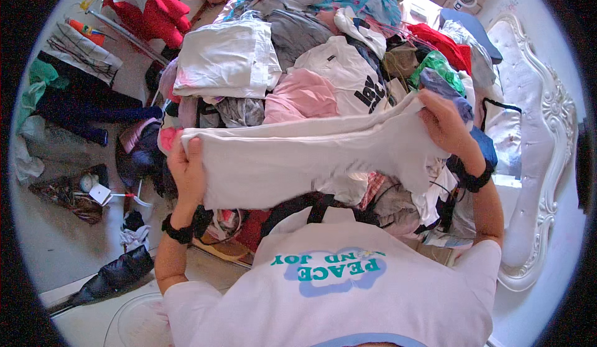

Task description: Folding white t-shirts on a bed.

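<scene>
Between my two hands a white cloth garment (280, 165) is stretched sideways in a long folded band. At its left end, my left hand (185, 172) grips the edge, with the thumb on the near side. My right hand (445, 125) pinches the raised upper right end, where the fabric bunches and hangs down. The garment covers part of the clothes heap behind it. Just beyond it lie a pink cloth (303, 96), a white printed T-shirt (343, 74) and a folded white cloth (226, 60).
A large mixed heap of clothes, including a red garment (443, 48) and a green plastic bag (440, 69), spreads ahead. To the right stands a white tufted headboard (536, 137). Clothes, a metal rail (128, 37) and a black bag-like item (114, 272) lie on the left.
</scene>
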The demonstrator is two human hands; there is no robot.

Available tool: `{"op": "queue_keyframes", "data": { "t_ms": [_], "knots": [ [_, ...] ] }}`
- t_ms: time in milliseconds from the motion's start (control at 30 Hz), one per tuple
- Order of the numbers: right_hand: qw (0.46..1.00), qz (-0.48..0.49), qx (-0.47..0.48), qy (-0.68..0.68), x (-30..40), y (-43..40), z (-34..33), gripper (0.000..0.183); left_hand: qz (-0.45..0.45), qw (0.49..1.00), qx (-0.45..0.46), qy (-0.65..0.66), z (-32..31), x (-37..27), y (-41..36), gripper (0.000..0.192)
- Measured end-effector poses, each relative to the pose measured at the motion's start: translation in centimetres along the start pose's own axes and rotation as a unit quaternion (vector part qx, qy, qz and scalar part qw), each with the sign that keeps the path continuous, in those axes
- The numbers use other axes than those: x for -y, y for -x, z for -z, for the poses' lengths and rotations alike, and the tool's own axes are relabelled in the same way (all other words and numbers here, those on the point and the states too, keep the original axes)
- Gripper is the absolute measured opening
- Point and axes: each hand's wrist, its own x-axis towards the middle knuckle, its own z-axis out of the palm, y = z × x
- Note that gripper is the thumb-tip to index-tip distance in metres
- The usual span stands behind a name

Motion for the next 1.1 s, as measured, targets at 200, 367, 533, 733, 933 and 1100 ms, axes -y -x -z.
{"op": "queue_keyframes", "data": {
  "t_ms": [200, 367, 533, 733, 933, 1100],
  "knots": [
    [0.960, -0.063, 0.205, -0.182, -5.2, -5.7, -9.5, 0.024, 0.214, 0.973, 0.068, 0.062, -2.1, 10.9, 0.8, 0.025],
    [0.968, -0.070, 0.197, -0.137, -9.7, -11.9, -21.9, 0.028, 0.217, 0.975, 0.047, -0.005, -3.6, 20.5, -0.3, 0.031],
    [0.977, -0.013, 0.153, -0.148, -10.4, -16.4, -27.0, 0.028, 0.135, 0.986, -0.027, -0.091, -3.5, 24.9, -1.6, 0.036],
    [0.981, -0.044, 0.108, -0.157, -10.9, -18.0, -30.3, 0.019, 0.189, 0.976, 0.018, -0.107, -2.6, 27.5, -2.1, 0.035],
    [0.947, -0.177, -0.042, -0.264, -11.6, -17.8, -30.1, 0.023, 0.083, 0.950, -0.061, -0.294, -5.7, 24.6, -3.2, 0.031],
    [0.902, -0.280, -0.223, -0.243, -11.9, -12.3, -27.1, 0.028, -0.066, 0.973, 0.152, -0.160, -11.0, 16.7, -6.0, 0.020]
  ]
}}
